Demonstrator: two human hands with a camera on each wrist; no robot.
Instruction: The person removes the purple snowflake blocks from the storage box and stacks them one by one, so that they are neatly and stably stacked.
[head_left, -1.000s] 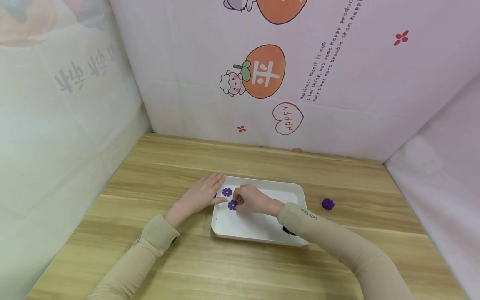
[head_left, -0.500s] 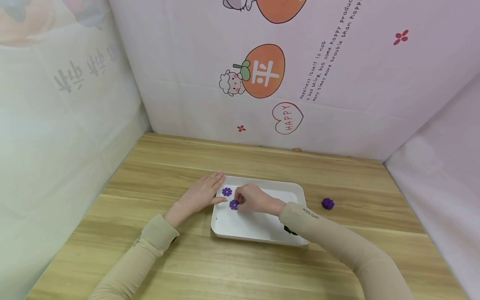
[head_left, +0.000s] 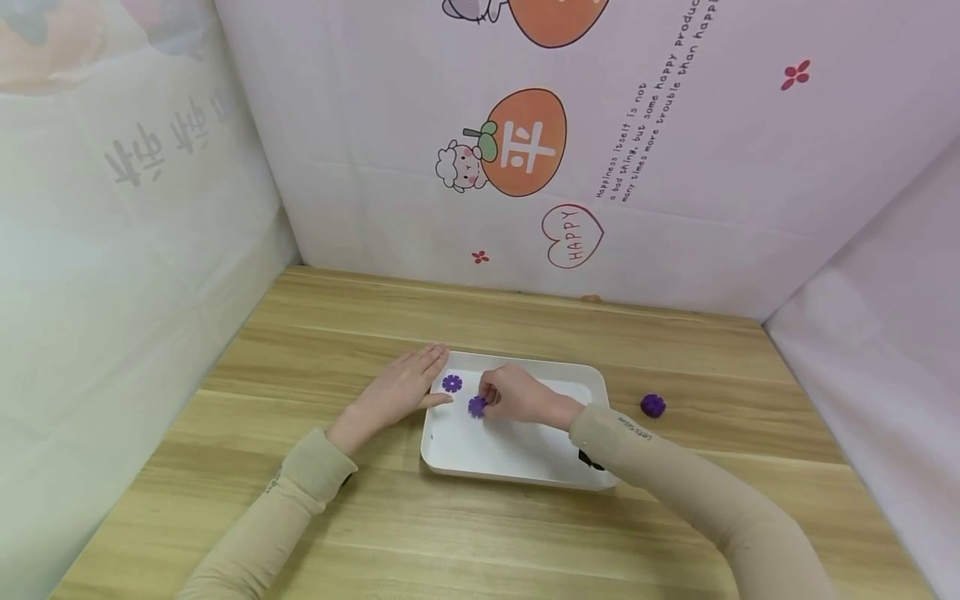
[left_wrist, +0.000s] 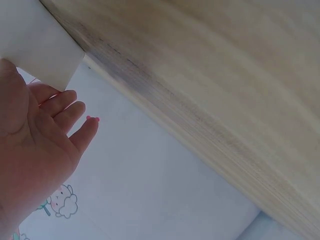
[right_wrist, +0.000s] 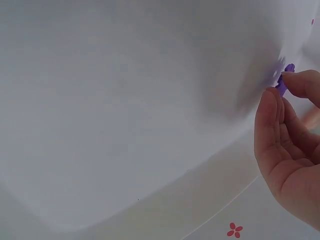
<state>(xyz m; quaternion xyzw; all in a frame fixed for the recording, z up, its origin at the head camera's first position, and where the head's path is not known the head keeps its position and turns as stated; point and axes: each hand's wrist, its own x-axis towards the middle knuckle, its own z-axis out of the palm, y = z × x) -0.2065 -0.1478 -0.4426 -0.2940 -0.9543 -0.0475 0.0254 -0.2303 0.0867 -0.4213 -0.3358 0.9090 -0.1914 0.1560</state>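
Note:
My right hand (head_left: 517,395) is over the white tray (head_left: 517,475), pinching a purple flower-shaped snowflake disc (head_left: 477,407) between thumb and fingertips. In the right wrist view that disc (right_wrist: 286,80) shows edge-on. A second purple snowflake disc (head_left: 452,383) lies flat in the tray's far left part. My left hand (head_left: 401,387) rests at the tray's left end, its fingers along the rim and the thumb reaching over the inside. In the left wrist view, the left hand's (left_wrist: 45,130) fingers touch the tray's outer wall (left_wrist: 40,47).
To the right of the tray, a small pile of purple snowflake discs (head_left: 653,406) sits on the wooden table (head_left: 360,517). Printed cloth walls (head_left: 375,167) stand at the back and both sides.
My right hand has moved slightly to the right with the pinched disc, away from my left thumb. My left hand, the other disc and the tray stay about where they were.

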